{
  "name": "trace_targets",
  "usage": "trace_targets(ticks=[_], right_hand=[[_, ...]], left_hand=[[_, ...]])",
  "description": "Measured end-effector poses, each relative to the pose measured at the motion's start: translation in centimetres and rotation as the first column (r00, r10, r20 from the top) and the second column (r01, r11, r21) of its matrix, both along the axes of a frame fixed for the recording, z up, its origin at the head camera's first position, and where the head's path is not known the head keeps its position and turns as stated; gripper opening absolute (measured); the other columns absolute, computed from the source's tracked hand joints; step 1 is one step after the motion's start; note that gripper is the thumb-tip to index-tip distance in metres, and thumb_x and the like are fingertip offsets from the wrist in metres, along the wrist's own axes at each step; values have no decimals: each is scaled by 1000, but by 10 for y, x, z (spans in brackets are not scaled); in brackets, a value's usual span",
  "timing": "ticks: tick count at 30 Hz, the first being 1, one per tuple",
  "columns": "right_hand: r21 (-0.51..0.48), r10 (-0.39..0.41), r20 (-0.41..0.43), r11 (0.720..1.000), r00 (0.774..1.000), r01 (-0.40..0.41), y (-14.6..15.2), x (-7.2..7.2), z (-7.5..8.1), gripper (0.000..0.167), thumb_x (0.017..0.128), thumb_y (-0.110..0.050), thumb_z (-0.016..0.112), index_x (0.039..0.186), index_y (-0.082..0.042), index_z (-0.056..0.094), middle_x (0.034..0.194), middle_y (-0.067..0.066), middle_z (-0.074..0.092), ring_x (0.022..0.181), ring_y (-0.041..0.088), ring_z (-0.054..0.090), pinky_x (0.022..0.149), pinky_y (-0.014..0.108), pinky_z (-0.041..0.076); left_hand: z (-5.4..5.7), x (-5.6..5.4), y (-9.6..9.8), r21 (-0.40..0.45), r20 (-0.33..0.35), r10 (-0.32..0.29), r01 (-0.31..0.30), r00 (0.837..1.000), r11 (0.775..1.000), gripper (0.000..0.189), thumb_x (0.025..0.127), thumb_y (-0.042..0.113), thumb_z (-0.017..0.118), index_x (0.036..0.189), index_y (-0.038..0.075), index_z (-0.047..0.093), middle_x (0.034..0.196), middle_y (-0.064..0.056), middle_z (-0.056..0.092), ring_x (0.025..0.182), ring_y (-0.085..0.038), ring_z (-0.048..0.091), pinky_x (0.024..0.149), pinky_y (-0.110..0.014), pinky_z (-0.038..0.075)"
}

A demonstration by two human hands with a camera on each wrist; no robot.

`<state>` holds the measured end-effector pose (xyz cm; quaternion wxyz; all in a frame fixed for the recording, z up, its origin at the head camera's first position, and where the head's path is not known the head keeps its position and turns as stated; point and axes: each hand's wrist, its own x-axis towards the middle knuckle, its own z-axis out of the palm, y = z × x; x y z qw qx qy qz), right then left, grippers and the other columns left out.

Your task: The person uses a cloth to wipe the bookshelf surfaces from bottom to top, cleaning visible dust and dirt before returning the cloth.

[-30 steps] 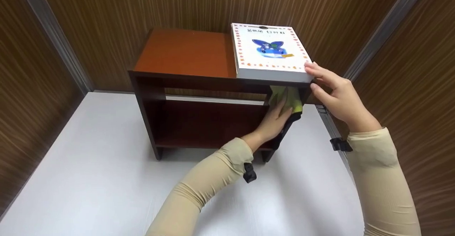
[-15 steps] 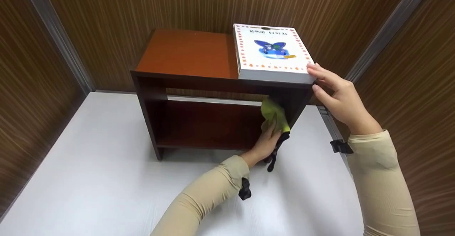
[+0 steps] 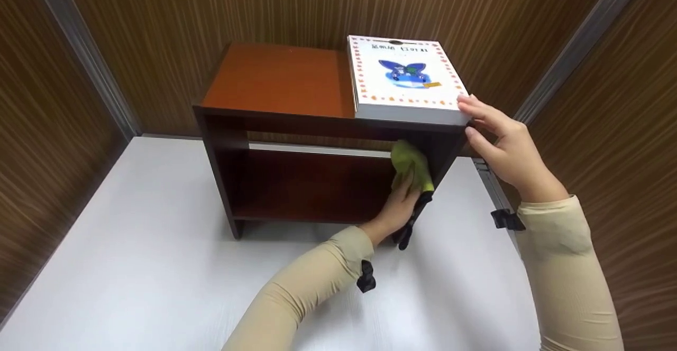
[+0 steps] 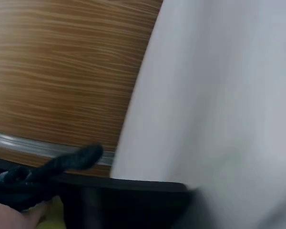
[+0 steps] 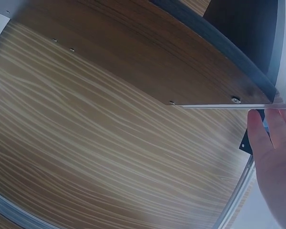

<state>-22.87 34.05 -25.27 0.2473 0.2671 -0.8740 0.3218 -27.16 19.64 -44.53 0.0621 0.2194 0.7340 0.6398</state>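
In the head view my left hand (image 3: 398,207) presses a yellow-green cloth (image 3: 411,163) with black trim against the inner right side of a small dark brown shelf (image 3: 285,113). Its fingers stretch out over the cloth, and a black strip dangles beside the hand. The left wrist view catches only a bit of that hand (image 4: 7,218) and a black loop. My right hand (image 3: 500,142) is at the shelf's top right corner, fingertips on the edge of a thick white book (image 3: 407,94), thumb lower at the shelf's side. Straight fingers (image 5: 260,129) show in the right wrist view.
The shelf stands on a white tabletop (image 3: 132,266), close to a wood-grain back wall (image 3: 285,7). Similar panels rise on the left and right, with metal strips in the corners. The book lies flat on the right half of the shelf's reddish-brown top (image 3: 280,79).
My left hand first slid the cloth down and toward the front along the inner side panel, then slightly back up. The right hand stays at the corner; the whole view shifted a little.
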Motion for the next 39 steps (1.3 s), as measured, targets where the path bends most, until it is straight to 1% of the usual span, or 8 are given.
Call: trace_targets(ticks=[4,10,17,27,30,33,38,39], right_hand=[[-4,9,-5,1000,1000,-9,1,0,-1,43,87,8,56,128,-5,57,135,1,51,128,15,41,96,20,39],[6,4,1,1000,1000,-4,-1,0,-2,45,87,8,54,130,-7,56,136,-1,50,129,15,41,96,21,40],[5,6,19,1000,1000,-6,-3,0,-2,46,88,6,55,131,-9,55,137,-2,49,130,14,40,97,22,39],[-1,-9,13,1000,1000,9,1,1,-2,46,87,8,55,130,-8,56,137,0,49,129,14,40,97,20,38],[-7,-20,11,1000,1000,20,1,1,-3,46,87,8,55,130,-8,56,136,0,50,129,13,40,97,20,38],[-10,-18,4,1000,1000,18,1,-1,-3,46,86,9,54,129,-7,57,135,0,51,129,14,41,96,19,38],[-13,-14,-10,1000,1000,13,2,-2,-5,46,85,12,52,127,-4,57,134,2,52,128,15,41,95,19,39],[-18,-15,-11,1000,1000,14,1,-2,-5,46,84,13,51,127,-3,58,134,4,52,128,15,41,95,20,39]], left_hand=[[30,-3,2,27,-91,-7,9,996,1000,55,101,30,36,150,18,15,154,-3,14,141,-19,2,111,-31,10],[73,-9,1,19,-150,-47,50,988,999,58,101,31,34,151,13,9,155,-7,8,140,-16,4,111,-25,9],[89,-18,2,-24,-167,-49,46,985,999,60,100,33,34,150,9,11,156,-9,5,140,-11,2,110,-22,8],[76,-36,6,-80,-119,-55,46,991,996,57,101,41,23,151,17,9,156,-3,0,139,-10,-8,111,-36,-5],[62,-39,7,-74,-127,-68,59,990,996,57,101,39,21,151,18,1,156,-1,-5,140,-13,-11,111,-35,-4],[45,-38,7,-29,-72,-49,47,996,998,56,102,37,24,151,18,3,156,0,-1,140,-13,-2,111,-29,4],[13,-27,7,-52,115,-24,30,993,998,58,100,45,22,151,23,5,156,0,-3,138,-9,1,109,-23,10],[7,-25,7,-74,148,-15,26,989,997,58,100,47,21,151,24,5,156,-4,7,138,-11,11,108,-24,16]])
